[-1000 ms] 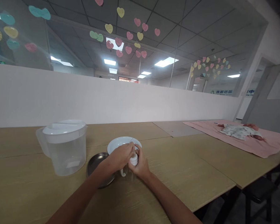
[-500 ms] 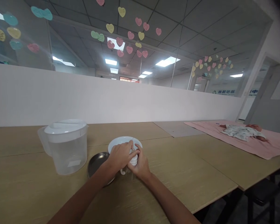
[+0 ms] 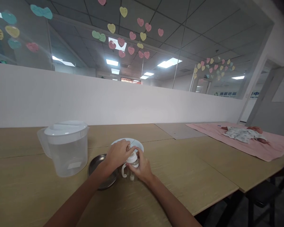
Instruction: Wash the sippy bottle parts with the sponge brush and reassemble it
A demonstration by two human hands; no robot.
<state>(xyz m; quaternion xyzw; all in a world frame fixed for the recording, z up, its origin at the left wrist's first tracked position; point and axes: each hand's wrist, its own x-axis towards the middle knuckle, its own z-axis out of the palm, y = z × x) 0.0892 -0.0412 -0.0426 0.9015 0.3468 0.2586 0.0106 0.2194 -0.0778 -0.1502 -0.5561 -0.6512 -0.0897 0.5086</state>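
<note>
A small baby bottle [image 3: 130, 164] with white side handles stands on the wooden table [image 3: 180, 176], in front of a white bowl [image 3: 138, 144]. My left hand [image 3: 117, 154] pinches the top of the bottle from the left. My right hand [image 3: 140, 167] wraps the bottle's body from the right. Under my left wrist lies a dark metal plate [image 3: 101, 173], beside the bowl.
A clear plastic pitcher [image 3: 66, 148] with a white lid stands to the left. At the far right a baby doll [image 3: 243, 134] lies on a pink cloth [image 3: 269, 148]. A white partition wall [image 3: 109, 101] with glass above runs behind the table.
My left hand has lifted slightly off the bottle's top, so the white handles and collar now show. My right hand stays wrapped on the bottle.
</note>
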